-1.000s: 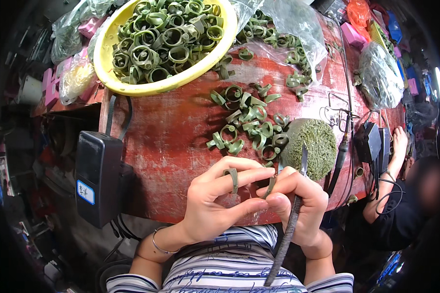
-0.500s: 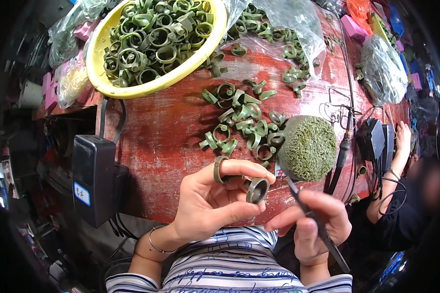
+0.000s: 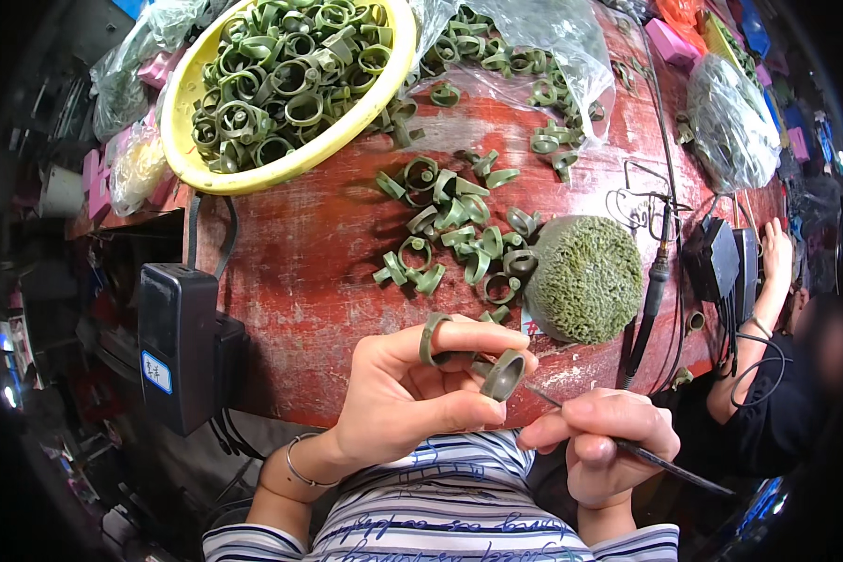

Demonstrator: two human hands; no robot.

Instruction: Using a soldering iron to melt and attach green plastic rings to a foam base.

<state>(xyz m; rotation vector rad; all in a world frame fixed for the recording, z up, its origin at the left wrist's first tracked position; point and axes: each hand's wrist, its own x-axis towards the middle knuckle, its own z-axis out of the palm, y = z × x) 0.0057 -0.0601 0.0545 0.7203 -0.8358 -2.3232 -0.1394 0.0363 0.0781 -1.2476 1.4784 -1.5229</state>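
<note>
Between the thumb and fingertips of my left hand [image 3: 384, 393], a green ring [image 3: 504, 377] is pinched, its round opening tilted toward my right hand. A second green ring [image 3: 432, 339] sits around the left index finger. My right hand [image 3: 609, 436] grips a slim dark pointed tool [image 3: 674, 463] like a pen. Its thin tip lies close beside the pinched ring; whether the two touch, I cannot tell. Past my hands, several loose green rings [image 3: 478, 251] lie in a cluster on the worn red table [image 3: 300, 309].
A yellow basin [image 3: 253, 184] heaped with green rings stands far left. Right of the cluster is a rough-topped green round block [image 3: 585, 281], then a corded pen tool [image 3: 660, 267]. A black box [image 3: 180, 347] stands left. Another person's arm [image 3: 770, 290] is at right.
My right hand has swung the tool to a flatter angle, its tip now lower and nearer the ring. The left hand has turned the pinched ring slightly. The view has shifted a little.
</note>
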